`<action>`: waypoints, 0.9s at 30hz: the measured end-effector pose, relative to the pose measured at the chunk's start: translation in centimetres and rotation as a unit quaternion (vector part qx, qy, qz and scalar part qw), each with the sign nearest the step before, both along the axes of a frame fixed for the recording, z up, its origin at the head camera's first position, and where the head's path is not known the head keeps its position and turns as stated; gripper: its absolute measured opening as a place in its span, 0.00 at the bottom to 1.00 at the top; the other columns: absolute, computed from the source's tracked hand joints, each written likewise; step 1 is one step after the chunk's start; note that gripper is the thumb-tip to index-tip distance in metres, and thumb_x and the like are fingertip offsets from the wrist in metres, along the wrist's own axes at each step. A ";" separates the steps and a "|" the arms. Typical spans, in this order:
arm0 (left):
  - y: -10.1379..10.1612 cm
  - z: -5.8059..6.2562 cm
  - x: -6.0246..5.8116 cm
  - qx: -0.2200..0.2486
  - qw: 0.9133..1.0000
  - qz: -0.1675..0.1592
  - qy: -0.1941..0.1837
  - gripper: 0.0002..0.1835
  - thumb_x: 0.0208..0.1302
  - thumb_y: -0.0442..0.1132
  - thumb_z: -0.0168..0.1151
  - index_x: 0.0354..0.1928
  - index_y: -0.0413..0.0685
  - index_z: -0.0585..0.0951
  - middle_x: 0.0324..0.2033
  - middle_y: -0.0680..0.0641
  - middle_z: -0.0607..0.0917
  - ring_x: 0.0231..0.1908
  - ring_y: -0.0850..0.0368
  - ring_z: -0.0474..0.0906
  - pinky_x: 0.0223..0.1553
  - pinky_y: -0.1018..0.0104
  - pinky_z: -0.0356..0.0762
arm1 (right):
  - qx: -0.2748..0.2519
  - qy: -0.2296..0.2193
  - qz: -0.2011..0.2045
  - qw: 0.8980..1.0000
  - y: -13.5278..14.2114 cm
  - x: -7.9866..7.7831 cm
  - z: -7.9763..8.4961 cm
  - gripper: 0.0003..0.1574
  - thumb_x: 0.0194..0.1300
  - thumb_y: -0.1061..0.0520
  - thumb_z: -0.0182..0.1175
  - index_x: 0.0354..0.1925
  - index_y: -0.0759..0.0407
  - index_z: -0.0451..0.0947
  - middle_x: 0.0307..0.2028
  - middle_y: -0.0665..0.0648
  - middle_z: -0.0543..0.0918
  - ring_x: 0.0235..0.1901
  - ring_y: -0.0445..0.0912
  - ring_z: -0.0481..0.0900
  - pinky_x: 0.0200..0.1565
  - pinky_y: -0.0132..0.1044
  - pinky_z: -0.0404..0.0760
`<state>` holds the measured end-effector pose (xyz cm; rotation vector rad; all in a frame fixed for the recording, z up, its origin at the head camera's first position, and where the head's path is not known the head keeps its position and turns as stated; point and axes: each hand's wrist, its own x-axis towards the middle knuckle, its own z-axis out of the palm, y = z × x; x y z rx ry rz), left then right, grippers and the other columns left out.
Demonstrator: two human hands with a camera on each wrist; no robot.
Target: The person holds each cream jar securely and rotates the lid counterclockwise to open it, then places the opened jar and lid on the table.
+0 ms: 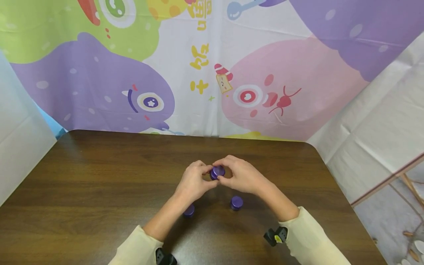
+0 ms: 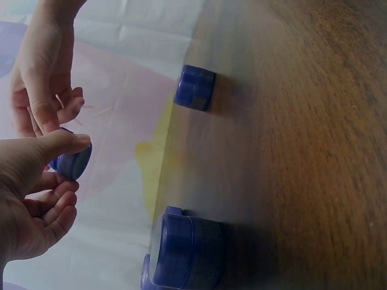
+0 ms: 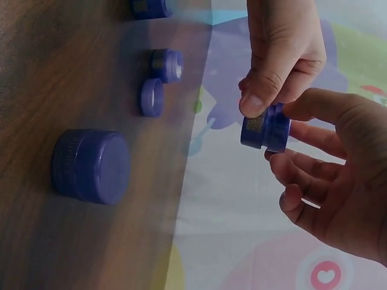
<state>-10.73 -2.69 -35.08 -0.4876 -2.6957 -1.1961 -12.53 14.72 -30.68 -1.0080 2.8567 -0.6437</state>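
Purple jar (image 1: 217,171) hung above bench (image 1: 99,176); axis near upright, lid (image 3: 279,133) facing up. Left hand (image 1: 193,180) pinched jar's lower part; right hand (image 1: 243,175) gripped lid. 2nd jar (image 1: 236,203) stood upright on bench, nearer person.

**Dark brown wood-grain table (image 1: 92,180)**

Looking down, I see a glossy purple round jar (image 1: 236,202) standing upright; at its nine o'clock, a second purple round jar (image 1: 189,211), partly hidden. A squat purple pot (image 3: 164,65) and a hollow purple ring-like cap (image 3: 147,98) sit close together.
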 end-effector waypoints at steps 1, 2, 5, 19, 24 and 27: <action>0.0 0.0 0.0 -0.001 1.000 0.000 0.001 0.20 0.47 0.41 0.72 0.44 0.42 0.85 0.31 0.48 0.79 0.34 0.55 0.75 0.36 0.64 0.77 | 0.000 -0.001 0.004 1.000 0.0 0.0 0.0 0.23 0.58 0.54 0.63 0.53 0.57 0.76 0.43 0.52 0.79 0.30 0.38 0.71 0.31 0.26 0.73; 0.0 0.0 0.0 -0.002 1.000 0.000 0.001 0.20 0.47 0.41 0.72 0.44 0.42 0.85 0.30 0.48 0.79 0.34 0.55 0.74 0.36 0.65 0.76 | -0.001 -0.003 0.007 1.000 0.0 0.0 0.0 0.24 0.58 0.54 0.63 0.53 0.57 0.75 0.43 0.52 0.78 0.29 0.38 0.70 0.30 0.26 0.73; 0.0 0.1 0.0 -0.005 1.000 0.001 -0.002 0.20 0.47 0.40 0.72 0.44 0.42 0.84 0.30 0.49 0.78 0.34 0.56 0.74 0.36 0.65 0.75 | -0.005 -0.004 0.000 1.000 0.0 0.1 0.1 0.26 0.58 0.52 0.64 0.55 0.57 0.74 0.45 0.53 0.78 0.29 0.38 0.70 0.30 0.26 0.72; 0.0 0.0 0.0 -0.002 1.000 -0.003 0.006 0.19 0.46 0.40 0.73 0.43 0.43 0.85 0.30 0.49 0.79 0.34 0.55 0.74 0.36 0.65 0.75 | 0.001 -0.015 0.013 1.000 -0.1 0.1 0.0 0.24 0.57 0.57 0.62 0.54 0.56 0.75 0.45 0.51 0.77 0.29 0.37 0.71 0.31 0.26 0.73; -0.1 0.0 0.0 -0.002 1.000 -0.005 0.005 0.18 0.46 0.40 0.73 0.42 0.44 0.85 0.31 0.48 0.79 0.35 0.54 0.75 0.36 0.65 0.75 | -0.008 -0.015 -0.009 1.000 -0.1 0.2 0.1 0.26 0.60 0.49 0.62 0.55 0.56 0.74 0.47 0.52 0.77 0.31 0.38 0.72 0.34 0.28 0.75; -0.1 0.0 0.0 -0.004 1.000 -0.007 0.001 0.17 0.46 0.41 0.73 0.41 0.46 0.85 0.32 0.48 0.80 0.35 0.54 0.74 0.37 0.64 0.75 | -0.011 -0.017 -0.040 0.999 -0.2 0.3 0.3 0.26 0.61 0.43 0.60 0.53 0.56 0.76 0.44 0.51 0.79 0.35 0.40 0.76 0.37 0.32 0.76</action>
